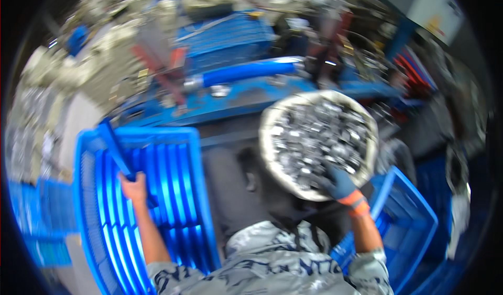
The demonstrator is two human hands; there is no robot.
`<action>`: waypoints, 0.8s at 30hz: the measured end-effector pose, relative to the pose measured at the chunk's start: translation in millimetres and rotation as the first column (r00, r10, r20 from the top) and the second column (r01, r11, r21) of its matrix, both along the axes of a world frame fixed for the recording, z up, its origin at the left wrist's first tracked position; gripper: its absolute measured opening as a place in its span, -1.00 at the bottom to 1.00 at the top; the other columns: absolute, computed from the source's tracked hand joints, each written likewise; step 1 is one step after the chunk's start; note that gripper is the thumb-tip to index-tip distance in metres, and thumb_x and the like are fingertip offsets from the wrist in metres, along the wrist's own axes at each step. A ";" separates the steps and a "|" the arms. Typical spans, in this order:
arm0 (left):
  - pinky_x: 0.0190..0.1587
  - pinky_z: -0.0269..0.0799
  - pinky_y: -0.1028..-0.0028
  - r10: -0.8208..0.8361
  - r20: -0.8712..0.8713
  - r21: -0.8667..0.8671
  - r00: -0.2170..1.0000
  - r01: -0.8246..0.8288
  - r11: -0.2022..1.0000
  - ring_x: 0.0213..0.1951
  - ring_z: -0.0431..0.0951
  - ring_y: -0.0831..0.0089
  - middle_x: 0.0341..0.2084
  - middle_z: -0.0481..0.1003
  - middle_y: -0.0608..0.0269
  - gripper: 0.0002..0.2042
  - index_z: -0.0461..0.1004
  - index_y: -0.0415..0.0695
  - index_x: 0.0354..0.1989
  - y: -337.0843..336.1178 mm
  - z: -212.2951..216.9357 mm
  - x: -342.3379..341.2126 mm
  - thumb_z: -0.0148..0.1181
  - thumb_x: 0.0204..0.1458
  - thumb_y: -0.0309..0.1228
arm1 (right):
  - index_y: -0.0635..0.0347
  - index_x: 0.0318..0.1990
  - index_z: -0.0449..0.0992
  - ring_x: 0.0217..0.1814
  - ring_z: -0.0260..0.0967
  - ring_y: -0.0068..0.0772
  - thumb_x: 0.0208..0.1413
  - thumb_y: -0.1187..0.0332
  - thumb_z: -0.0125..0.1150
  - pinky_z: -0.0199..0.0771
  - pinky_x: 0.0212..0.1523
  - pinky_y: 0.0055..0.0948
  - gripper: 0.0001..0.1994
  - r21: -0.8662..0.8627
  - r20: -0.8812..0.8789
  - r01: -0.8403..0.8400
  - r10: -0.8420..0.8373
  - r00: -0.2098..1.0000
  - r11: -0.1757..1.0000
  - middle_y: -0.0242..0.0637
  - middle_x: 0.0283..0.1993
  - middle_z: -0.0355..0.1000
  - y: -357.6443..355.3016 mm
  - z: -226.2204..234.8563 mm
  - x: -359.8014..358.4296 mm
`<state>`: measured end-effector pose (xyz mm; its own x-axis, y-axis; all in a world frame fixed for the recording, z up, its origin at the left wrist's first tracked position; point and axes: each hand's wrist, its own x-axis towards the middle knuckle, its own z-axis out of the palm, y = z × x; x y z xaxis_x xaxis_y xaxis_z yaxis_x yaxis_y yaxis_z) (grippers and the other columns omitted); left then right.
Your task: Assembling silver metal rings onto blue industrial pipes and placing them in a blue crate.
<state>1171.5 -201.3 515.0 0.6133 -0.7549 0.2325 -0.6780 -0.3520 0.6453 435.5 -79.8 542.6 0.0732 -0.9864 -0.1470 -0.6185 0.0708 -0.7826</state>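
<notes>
While gripping a blue bar (116,153) over the blue crate (178,190) lower left, bare left hand (134,187); gloved right hand (339,182) clasping the round pan of metal parts (318,140) centre right.

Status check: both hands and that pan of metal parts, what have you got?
Left hand bare, gripping blue crate bar. Right hand gloved, on rim of round pan of shiny metal parts. Picture blurred.

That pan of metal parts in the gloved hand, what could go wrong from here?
The round pan, heaped with small shiny metal parts, is gripped at its lower rim by the gloved right hand alone; it may tip and spill. The bare left hand grips a blue bar over the blue crate, and falling parts could strike it.
</notes>
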 end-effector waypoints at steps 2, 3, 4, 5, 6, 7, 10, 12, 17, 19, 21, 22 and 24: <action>0.27 0.54 0.22 -0.125 0.210 -0.275 0.970 0.182 0.944 0.18 0.68 0.04 0.16 0.63 -0.17 -0.22 0.42 -0.31 0.44 -5.8 29.9 -23.6 0.56 0.02 -0.30 | 0.37 0.24 0.60 -0.22 0.64 -0.25 0.39 0.05 0.45 0.64 -0.10 -0.21 -0.47 -0.075 0.126 0.162 -0.152 0.980 0.984 -0.12 -0.23 0.67 -22.2 -42.2 -0.6; 0.27 0.54 0.22 -0.196 0.174 -0.266 0.965 0.238 0.934 0.18 0.68 0.04 0.16 0.63 -0.17 -0.22 0.42 -0.31 0.44 -21.3 44.1 -77.9 0.56 0.02 -0.30 | 0.30 0.14 0.64 -0.22 0.62 -0.37 0.39 0.06 0.46 0.64 -0.13 -0.28 -0.55 -0.002 0.313 0.313 -0.297 0.902 0.950 -0.22 -0.24 0.66 -24.5 -49.0 -5.7; 0.25 0.56 0.21 -0.328 0.190 -0.204 0.925 0.364 0.909 0.15 0.70 0.05 0.13 0.65 -0.16 -0.24 0.43 -0.29 0.44 -22.3 73.1 -150.5 0.56 0.03 -0.33 | 0.23 0.05 0.68 -0.22 0.60 -0.50 0.39 0.07 0.47 0.64 -0.16 -0.35 -0.62 0.083 0.493 0.433 -0.414 0.765 0.898 -0.32 -0.25 0.65 -25.6 -53.0 -10.5; 0.23 0.57 0.20 -0.434 0.212 -0.146 0.876 0.467 0.872 0.13 0.71 0.05 0.11 0.66 -0.15 -0.27 0.44 -0.26 0.43 -15.6 96.0 -202.7 0.55 0.04 -0.35 | 0.15 0.00 0.68 -0.22 0.60 -0.52 0.39 0.07 0.48 0.66 -0.14 -0.38 -0.68 0.239 0.594 0.473 -0.513 0.619 0.848 -0.38 -0.24 0.65 -28.7 -48.6 -15.7; 0.18 0.60 0.19 -0.523 0.254 -0.099 0.814 0.560 0.823 0.07 0.74 0.05 0.05 0.68 -0.12 -0.31 0.48 -0.23 0.39 -10.3 103.3 -231.1 0.55 0.03 -0.37 | 0.06 -0.05 0.68 -0.22 0.60 -0.55 0.39 0.08 0.49 0.68 -0.13 -0.41 -0.73 0.388 0.667 0.468 -0.592 0.451 0.794 -0.44 -0.22 0.65 -29.7 -44.3 -18.9; 0.15 0.62 0.20 -0.654 0.185 -0.008 0.734 0.667 0.745 0.03 0.76 0.05 0.02 0.70 -0.11 -0.32 0.50 -0.20 0.37 -5.9 114.5 -269.2 0.53 0.00 -0.39 | 0.02 -0.02 0.67 -0.14 0.65 -0.46 0.38 0.04 0.49 0.75 -0.05 -0.27 -0.71 0.418 0.772 0.418 -0.558 0.305 0.807 -0.43 -0.13 0.68 -25.0 -54.6 -30.5; 0.08 0.67 0.18 -0.856 0.220 0.112 0.467 0.860 0.498 -0.05 0.79 -0.01 -0.06 0.72 -0.06 -0.36 0.57 -0.12 0.26 14.1 132.5 -338.5 0.52 -0.11 -0.43 | 0.02 0.17 0.63 0.16 0.67 -0.33 0.39 -0.03 0.46 0.77 0.00 -0.05 -0.59 0.442 0.886 0.245 -0.462 0.032 0.863 -0.39 0.16 0.68 -4.7 -47.4 -24.5; 0.06 0.69 0.15 -0.900 0.194 0.154 0.390 0.894 0.420 -0.04 0.78 -0.06 -0.06 0.73 -0.06 -0.37 0.58 -0.11 0.24 22.2 129.0 -359.1 0.52 -0.13 -0.42 | 0.03 0.28 0.60 0.19 0.66 -0.30 0.40 -0.05 0.44 0.78 0.05 -0.06 -0.52 0.425 0.900 0.238 -0.437 -0.003 0.874 -0.35 0.20 0.66 1.6 -40.7 -20.6; 0.01 0.69 0.13 -0.925 0.168 0.170 0.342 0.914 0.369 -0.05 0.76 -0.05 -0.06 0.72 0.01 -0.43 0.59 -0.10 0.18 33.7 124.4 -373.7 0.53 -0.12 -0.40 | 0.05 0.54 0.40 0.36 0.57 -0.24 0.38 -0.15 0.36 0.76 0.12 -0.09 -0.28 0.326 0.933 0.188 -0.347 0.094 0.927 -0.32 0.42 0.55 4.0 -21.2 -13.8; 0.01 0.69 0.13 -0.925 0.153 0.167 0.348 0.913 0.371 -0.06 0.76 -0.05 -0.07 0.72 0.01 -0.43 0.59 -0.11 0.17 34.4 122.8 -375.9 0.54 -0.12 -0.40 | 0.14 0.52 0.40 0.35 0.60 -0.19 0.39 -0.10 0.35 0.80 0.19 -0.01 -0.28 0.256 0.965 0.157 -0.262 0.019 0.954 -0.22 0.39 0.56 5.2 -26.1 -17.0; 0.02 0.69 0.12 -0.921 0.120 0.173 0.370 0.906 0.386 -0.07 0.77 -0.07 -0.08 0.73 0.00 -0.43 0.59 -0.12 0.17 35.9 122.3 -374.1 0.56 -0.12 -0.38 | 0.17 0.48 0.42 0.33 0.61 -0.15 0.42 -0.05 0.33 0.82 0.16 0.01 -0.35 0.294 0.954 0.131 -0.284 -0.092 0.947 -0.20 0.33 0.58 2.2 -30.5 -15.5; 0.02 0.69 0.12 -0.922 0.119 0.175 0.369 0.906 0.385 -0.07 0.77 -0.07 -0.08 0.73 0.00 -0.43 0.59 -0.12 0.17 36.4 120.7 -374.0 0.56 -0.12 -0.38 | 0.19 0.43 0.45 0.31 0.63 -0.12 0.45 -0.01 0.31 0.85 0.13 0.03 -0.41 0.329 0.932 0.102 -0.305 -0.197 0.939 -0.17 0.27 0.61 0.8 -32.3 -14.6; 0.02 0.69 0.12 -0.923 0.119 0.169 0.365 0.909 0.381 -0.08 0.77 -0.07 -0.10 0.74 0.00 -0.43 0.60 -0.12 0.16 36.2 117.9 -373.9 0.59 -0.12 -0.36 | 0.19 0.30 0.55 0.21 0.68 -0.09 0.47 0.02 0.31 0.84 0.10 -0.01 -0.52 0.366 0.904 0.107 -0.326 -0.276 0.924 -0.19 0.15 0.65 -2.2 -38.0 -14.6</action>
